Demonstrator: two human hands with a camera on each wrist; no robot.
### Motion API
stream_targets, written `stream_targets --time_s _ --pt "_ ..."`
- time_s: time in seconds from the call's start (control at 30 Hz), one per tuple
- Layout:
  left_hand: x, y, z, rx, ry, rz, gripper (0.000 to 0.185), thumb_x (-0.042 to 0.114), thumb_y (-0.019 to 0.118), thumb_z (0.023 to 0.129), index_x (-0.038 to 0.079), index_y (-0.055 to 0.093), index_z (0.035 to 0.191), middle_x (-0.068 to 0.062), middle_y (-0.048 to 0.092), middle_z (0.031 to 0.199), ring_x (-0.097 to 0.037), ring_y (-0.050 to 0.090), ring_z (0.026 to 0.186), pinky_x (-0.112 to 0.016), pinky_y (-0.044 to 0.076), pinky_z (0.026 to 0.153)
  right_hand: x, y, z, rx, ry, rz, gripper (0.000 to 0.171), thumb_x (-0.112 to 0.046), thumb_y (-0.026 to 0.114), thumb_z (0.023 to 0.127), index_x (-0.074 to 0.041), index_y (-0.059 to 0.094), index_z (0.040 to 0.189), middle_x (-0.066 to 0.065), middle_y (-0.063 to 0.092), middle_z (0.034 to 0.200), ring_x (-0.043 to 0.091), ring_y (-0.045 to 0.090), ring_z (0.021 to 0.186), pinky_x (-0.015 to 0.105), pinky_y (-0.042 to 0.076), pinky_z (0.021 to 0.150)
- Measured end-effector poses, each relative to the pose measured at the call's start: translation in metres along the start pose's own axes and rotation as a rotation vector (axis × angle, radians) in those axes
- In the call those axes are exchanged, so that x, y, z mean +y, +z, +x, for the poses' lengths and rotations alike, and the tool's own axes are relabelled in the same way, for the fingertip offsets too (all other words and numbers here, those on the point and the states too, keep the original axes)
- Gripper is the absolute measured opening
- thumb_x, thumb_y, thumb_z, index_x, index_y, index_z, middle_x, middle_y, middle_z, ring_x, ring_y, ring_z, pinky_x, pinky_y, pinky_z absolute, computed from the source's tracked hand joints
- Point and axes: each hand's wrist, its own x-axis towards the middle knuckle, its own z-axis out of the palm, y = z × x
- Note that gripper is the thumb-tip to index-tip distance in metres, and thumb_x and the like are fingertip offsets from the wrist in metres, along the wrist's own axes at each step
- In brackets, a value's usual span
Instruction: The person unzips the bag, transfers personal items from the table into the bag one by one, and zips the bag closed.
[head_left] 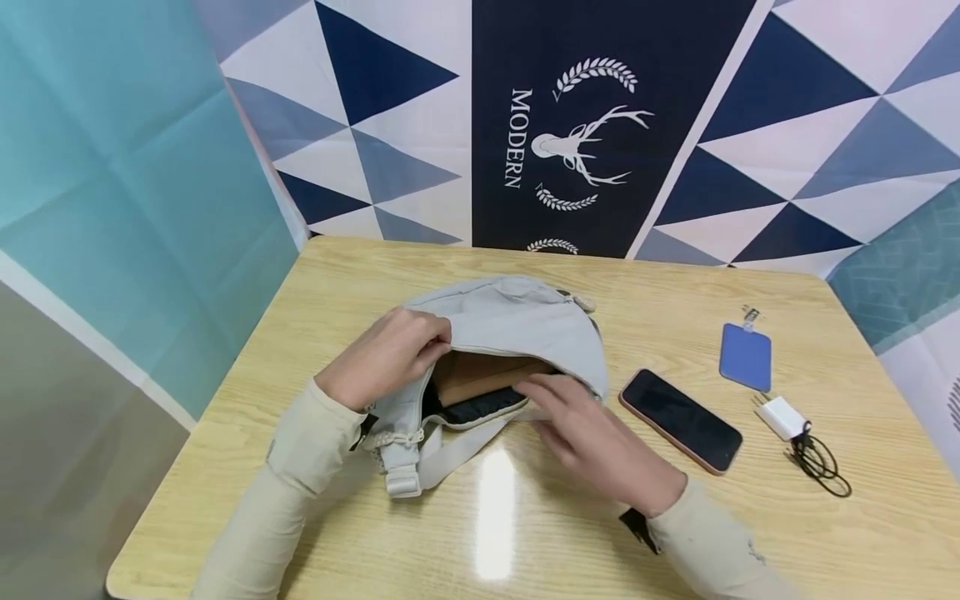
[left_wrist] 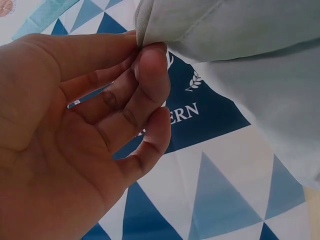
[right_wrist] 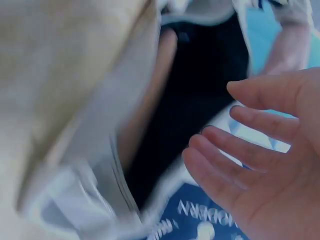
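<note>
A pale grey bag (head_left: 525,321) lies on the table with its zipped mouth open, showing a black lining (right_wrist: 200,75). Inside it is a flat brown thing (head_left: 487,383), whose kind I cannot tell. My left hand (head_left: 393,354) pinches the edge of the opening between thumb and fingertips; the left wrist view shows that pinch on the bag's fabric (left_wrist: 240,35). At the right end of the opening is my right hand (head_left: 600,433), its fingers loosely extended. The right wrist view, partly blurred, shows nothing in that hand.
To the right of the bag lies a phone (head_left: 681,421), dark screen up. Further right are a blue card holder (head_left: 746,357) with a clip and a white charger plug (head_left: 782,417) with a coiled black cable (head_left: 817,460). The bag's strap (head_left: 465,454) trails toward the front.
</note>
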Motion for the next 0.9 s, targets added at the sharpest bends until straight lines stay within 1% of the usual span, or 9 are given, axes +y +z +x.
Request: stream_targets --time_s 0.13,0.17,0.23,0.3,0.37,0.53,0.67,0.77,0.9 --pt "0.001 0.0 -0.002 0.003 -0.012 -0.003 0.023 0.004 0.064 0.096 0.015 0.061 0.076 0.005 0.052 0.068 -0.01 0.045 0.06 -0.027 0.04 0.059 0.02 -0.028 -0.001 0.087 0.027 -0.019 0.044 -0.008 0.07 0.092 -0.003 0.057 0.134 0.018 0.055 0.135 0.032 0.052 0.124 0.046 0.05 0.096" --pt "0.001 0.0 -0.002 0.003 -0.013 -0.001 0.023 0.004 0.064 0.096 0.015 0.061 0.076 0.004 0.052 0.068 -0.01 0.045 0.06 -0.027 0.04 0.059 0.027 -0.036 -0.002 0.123 0.041 -0.029 0.043 -0.007 0.07 0.091 -0.002 0.058 0.133 0.019 0.055 0.134 0.033 0.053 0.122 0.047 0.052 0.093" --pt "0.002 0.0 -0.002 0.006 -0.012 0.004 0.022 0.004 0.063 0.096 0.015 0.061 0.077 0.004 0.053 0.068 -0.01 0.045 0.06 -0.027 0.04 0.059 0.043 -0.049 -0.006 0.209 0.069 -0.048 0.041 -0.003 0.07 0.089 0.001 0.059 0.129 0.023 0.055 0.132 0.037 0.052 0.121 0.052 0.049 0.093" --pt "0.002 0.0 -0.002 0.004 -0.012 0.009 0.023 0.004 0.063 0.096 0.016 0.06 0.077 0.005 0.052 0.068 -0.01 0.045 0.061 -0.027 0.041 0.059 0.061 -0.062 -0.012 0.283 0.116 -0.076 0.041 0.001 0.07 0.088 0.002 0.06 0.127 0.025 0.055 0.131 0.041 0.051 0.119 0.055 0.047 0.093" --pt "0.002 0.0 -0.002 0.0 -0.012 0.009 0.024 0.003 0.063 0.096 0.016 0.059 0.076 0.005 0.051 0.067 -0.01 0.045 0.061 -0.027 0.04 0.06 0.08 -0.073 -0.02 0.324 0.184 -0.109 0.039 0.002 0.069 0.089 0.003 0.06 0.126 0.026 0.055 0.13 0.045 0.049 0.119 0.06 0.042 0.093" --pt "0.002 0.001 -0.003 -0.01 -0.021 0.0 0.027 0.002 0.061 0.096 0.017 0.057 0.074 0.005 0.048 0.066 -0.01 0.043 0.061 -0.027 0.039 0.059 0.125 -0.093 -0.043 0.305 0.393 -0.123 0.034 -0.004 0.062 0.095 0.006 0.057 0.127 0.032 0.051 0.131 0.054 0.043 0.121 0.066 0.033 0.097" --pt "0.002 0.001 -0.003 -0.012 -0.023 -0.002 0.026 0.003 0.062 0.096 0.017 0.058 0.075 0.005 0.049 0.067 -0.01 0.043 0.061 -0.027 0.039 0.059 0.156 -0.099 -0.061 0.303 0.541 -0.138 0.031 -0.007 0.056 0.098 0.01 0.056 0.125 0.037 0.052 0.127 0.057 0.044 0.116 0.068 0.032 0.096" --pt "0.002 0.001 -0.003 -0.014 -0.021 -0.001 0.025 0.003 0.062 0.096 0.016 0.059 0.075 0.005 0.05 0.067 -0.01 0.044 0.061 -0.027 0.039 0.059 0.175 -0.098 -0.073 0.308 0.622 -0.158 0.031 -0.008 0.054 0.098 0.011 0.057 0.122 0.039 0.054 0.121 0.056 0.049 0.109 0.068 0.036 0.09" --pt "0.001 0.0 -0.004 -0.015 -0.025 0.007 0.026 0.002 0.063 0.096 0.016 0.058 0.074 0.004 0.049 0.066 -0.011 0.044 0.061 -0.027 0.039 0.059 0.196 -0.094 -0.085 0.223 0.707 -0.158 0.037 -0.013 0.053 0.099 0.013 0.053 0.125 0.04 0.058 0.106 0.053 0.054 0.091 0.064 0.041 0.077"
